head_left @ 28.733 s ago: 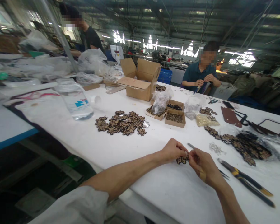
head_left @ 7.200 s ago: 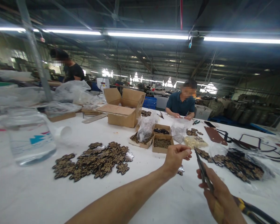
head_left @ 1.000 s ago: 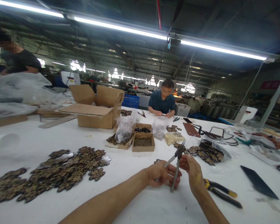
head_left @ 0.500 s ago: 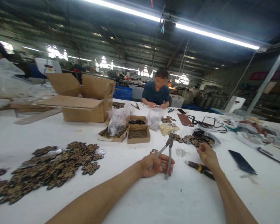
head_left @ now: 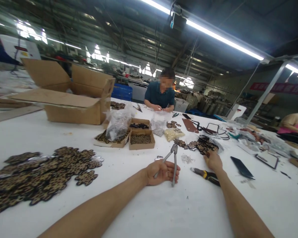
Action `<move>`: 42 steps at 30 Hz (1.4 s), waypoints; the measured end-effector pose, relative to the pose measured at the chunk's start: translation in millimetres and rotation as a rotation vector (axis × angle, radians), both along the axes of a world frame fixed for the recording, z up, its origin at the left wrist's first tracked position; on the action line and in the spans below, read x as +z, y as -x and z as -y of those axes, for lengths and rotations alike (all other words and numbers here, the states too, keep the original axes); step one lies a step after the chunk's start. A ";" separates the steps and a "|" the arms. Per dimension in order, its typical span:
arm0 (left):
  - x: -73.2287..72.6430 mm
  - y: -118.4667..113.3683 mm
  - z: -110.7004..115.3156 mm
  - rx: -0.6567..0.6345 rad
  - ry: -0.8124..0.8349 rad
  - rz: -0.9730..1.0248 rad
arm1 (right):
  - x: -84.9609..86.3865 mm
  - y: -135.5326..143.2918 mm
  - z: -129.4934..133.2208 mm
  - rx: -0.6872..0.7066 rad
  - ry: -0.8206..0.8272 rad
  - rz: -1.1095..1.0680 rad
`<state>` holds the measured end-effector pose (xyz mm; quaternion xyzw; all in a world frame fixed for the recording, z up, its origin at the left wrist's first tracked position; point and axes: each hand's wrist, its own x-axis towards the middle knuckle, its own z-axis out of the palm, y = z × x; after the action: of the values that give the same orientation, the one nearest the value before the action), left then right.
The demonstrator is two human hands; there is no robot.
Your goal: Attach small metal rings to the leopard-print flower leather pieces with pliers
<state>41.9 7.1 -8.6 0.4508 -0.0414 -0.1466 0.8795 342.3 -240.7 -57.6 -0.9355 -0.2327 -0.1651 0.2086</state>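
Note:
My left hand point(head_left: 161, 172) holds grey-handled pliers point(head_left: 174, 148), their handles spread and their jaws pointing away from me. My right hand point(head_left: 213, 161) reaches to the near edge of a dark pile of leopard-print patches point(head_left: 206, 145); its fingertips are bent against the pile, and what they pinch, if anything, is hidden. Just below that hand lies a yellow-and-black tool point(head_left: 206, 175). Small silvery pieces point(head_left: 187, 158) are scattered between the two hands. A small patch point(head_left: 159, 158) lies behind my left hand.
A large heap of patches point(head_left: 64, 172) covers the left side. Behind stand small boxes of studs point(head_left: 141, 139), a plastic bag point(head_left: 119, 122) and an open carton point(head_left: 74, 110). A phone point(head_left: 242, 167) lies at right. Across the table a person point(head_left: 160, 94) leans on it.
My right hand has moved forward onto the dark patch pile. My left hand still holds the pliers. The view has turned right, bringing another person in at the right edge.

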 end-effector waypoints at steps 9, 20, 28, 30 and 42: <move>-3.4 10.3 1.9 0.021 0.009 -0.039 | -8.4 2.1 1.0 0.023 0.007 0.016; 7.2 2.7 9.5 0.017 -0.102 -0.045 | 23.4 40.8 -27.1 0.238 -1.067 -0.464; 10.4 -1.2 16.6 0.033 -0.213 -0.032 | 64.4 83.9 -39.1 0.478 -1.299 -0.594; 9.7 -0.9 17.7 0.042 -0.218 -0.033 | 69.8 90.8 -38.4 0.497 -1.259 -0.580; 10.9 1.2 22.0 0.050 -0.256 -0.033 | 87.7 111.1 -34.9 0.542 -1.027 -0.431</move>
<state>40.6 -14.9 2.3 0.5577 0.0035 -0.1362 0.8188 231.3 -205.8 30.1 -0.6354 -0.3056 -0.0046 0.7091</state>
